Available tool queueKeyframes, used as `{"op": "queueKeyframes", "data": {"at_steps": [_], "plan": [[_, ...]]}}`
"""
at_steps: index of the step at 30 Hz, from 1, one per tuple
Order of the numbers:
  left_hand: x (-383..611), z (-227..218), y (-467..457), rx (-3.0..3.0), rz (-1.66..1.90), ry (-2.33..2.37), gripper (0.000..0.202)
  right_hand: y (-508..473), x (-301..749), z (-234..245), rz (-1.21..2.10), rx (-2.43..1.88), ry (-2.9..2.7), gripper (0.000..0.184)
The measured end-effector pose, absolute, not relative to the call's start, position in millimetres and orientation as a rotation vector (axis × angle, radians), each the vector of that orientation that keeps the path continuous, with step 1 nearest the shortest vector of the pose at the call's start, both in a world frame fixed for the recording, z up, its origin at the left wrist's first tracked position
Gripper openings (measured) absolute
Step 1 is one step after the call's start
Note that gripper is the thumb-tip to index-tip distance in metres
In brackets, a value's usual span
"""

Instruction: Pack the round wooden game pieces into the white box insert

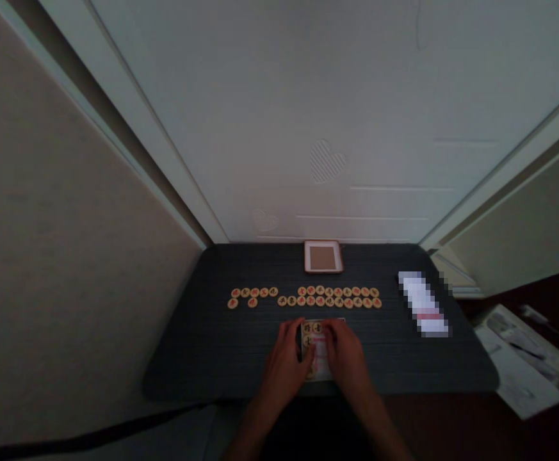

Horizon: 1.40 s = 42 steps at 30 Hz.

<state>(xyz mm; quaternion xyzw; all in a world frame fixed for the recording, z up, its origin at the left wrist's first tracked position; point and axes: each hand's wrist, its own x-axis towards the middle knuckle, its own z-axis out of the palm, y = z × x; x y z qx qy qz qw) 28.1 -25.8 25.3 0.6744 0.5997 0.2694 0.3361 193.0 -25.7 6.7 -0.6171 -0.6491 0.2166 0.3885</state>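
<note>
Because the open box (323, 365) lies near the front edge of the table (202, 346), right before the person, both hands can come at it from either side. The left hand (283, 358) is half curled around the left side, its thumb apart from the fingers and bent in over the box, a hold that probably steadies it; whether the thumb presses on anything cannot be told. The right hand (349, 355) is partly closed at the right side, fingertips bunched beside the top row of pieces inside (307, 328); they hide whatever may be pinched there. The pieces that show lie along the box's far and left walls, characters up, seemingly so that each fits snugly against its neighbour.

Behind the box, loose round pieces (320, 301) lie flat in 2 rough rows, with gaps toward the left; spread 1 layer deep, they are easy to read and pick from. A shallow tray (307, 257) sits at the far edge, out of the way of the hands. At the right, a pixelated item (423, 304) lies well apart from the pieces, leaving both arms free room.
</note>
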Motion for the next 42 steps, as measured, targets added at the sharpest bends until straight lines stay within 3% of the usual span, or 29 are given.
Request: {"op": "queueKeyframes", "data": {"at_steps": [15,27,37,42], "plan": [[30.6,16.6,-15.0,1.844,0.712,1.665,0.038,-22.2,191.8,-0.4,0.479,-1.596,-1.842,0.019],[24.8,22.2,-9.8,1.809,0.771,1.651,0.038,-31.9,216.1,11.6,0.420,-1.607,-1.580,0.018],[-1.3,28.0,19.9,1.868,0.844,1.812,0.031,-42.2,249.8,-7.2,0.433,-1.824,-1.210,0.046],[-4.5,26.7,29.9,2.018,0.720,1.864,0.032,-42.1,248.5,-9.5,0.454,-1.815,-1.215,0.045]]}}
